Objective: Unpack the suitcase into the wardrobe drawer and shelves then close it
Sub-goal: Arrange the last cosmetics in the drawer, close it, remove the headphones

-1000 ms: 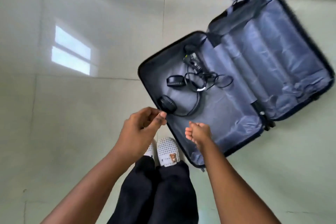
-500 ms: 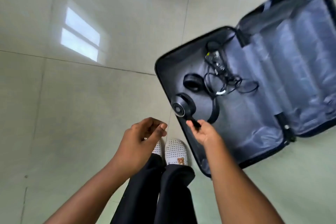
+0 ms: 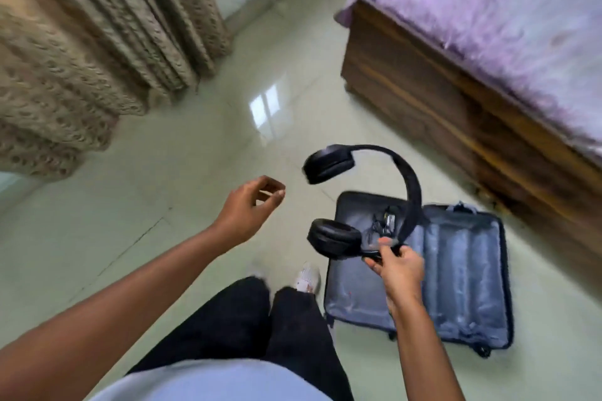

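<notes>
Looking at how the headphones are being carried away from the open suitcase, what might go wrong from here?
The right hand pinches the headphones only low on the band, so the upper earcup hangs free and may swing or slip. The cables left in the suitcase could be forgotten. The suitcase lies open by the feet, a likely trip hazard.

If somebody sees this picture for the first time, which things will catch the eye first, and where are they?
First the black headphones, held up in the middle of the view by the right hand near the lower ear cup. Below and behind them lies the open suitcase on the green floor, with some cables left inside. The left hand hovers empty beside them.
</notes>
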